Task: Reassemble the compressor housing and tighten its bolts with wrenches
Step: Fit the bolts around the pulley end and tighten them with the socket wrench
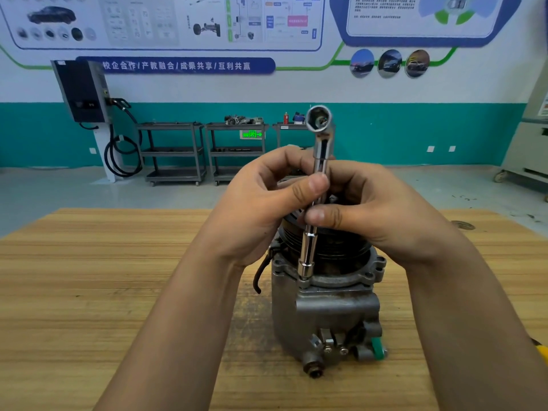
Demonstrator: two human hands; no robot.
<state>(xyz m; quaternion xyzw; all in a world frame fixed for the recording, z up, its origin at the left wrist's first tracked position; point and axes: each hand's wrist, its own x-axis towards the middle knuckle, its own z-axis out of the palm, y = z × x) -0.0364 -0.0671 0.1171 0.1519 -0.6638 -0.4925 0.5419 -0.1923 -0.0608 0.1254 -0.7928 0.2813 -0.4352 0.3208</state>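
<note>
Two grips on near-upright socket wrench (308, 253): left hand (261, 209) pinching higher, right hand (370, 209) lower; socket seated on compressor housing (326, 315) flange.

Single head-worn wide-angle view, forward and slightly down, close over the wooden table (89, 292), far wall (400, 132) beyond.

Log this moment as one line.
socket wrench set on compressor flange | left hand pinches shaft | right hand pinches shaft
</note>
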